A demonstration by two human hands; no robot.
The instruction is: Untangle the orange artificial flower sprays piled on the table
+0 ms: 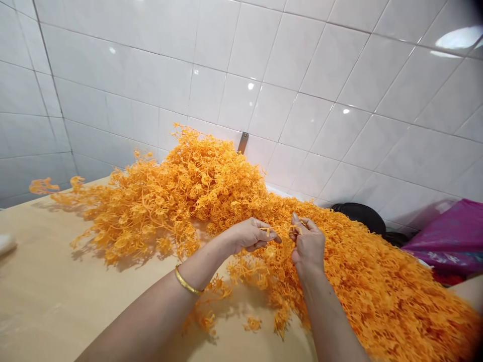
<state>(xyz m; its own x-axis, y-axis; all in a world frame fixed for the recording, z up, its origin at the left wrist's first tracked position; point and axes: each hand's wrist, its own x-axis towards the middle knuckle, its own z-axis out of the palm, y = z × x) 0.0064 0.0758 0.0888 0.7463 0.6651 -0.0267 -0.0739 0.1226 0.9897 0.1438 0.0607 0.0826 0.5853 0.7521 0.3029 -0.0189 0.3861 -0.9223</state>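
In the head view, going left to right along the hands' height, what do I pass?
Bare table top → gold bangle → left hand → orange plastic sprig → right hand → black object → magenta plastic bag.

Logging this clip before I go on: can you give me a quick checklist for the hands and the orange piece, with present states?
1. Left hand pinches the orange sprig: ok.
2. Right hand pinches its other end: ok.
3. Sprig lifted free of the orange pile: cannot tell, the pile lies right behind it.
4. Both hands fully in view: ok.
5. Bare table beside the left forearm: ok.
6. Gold bangle apart from loose sprigs: not ok, some lie against it.
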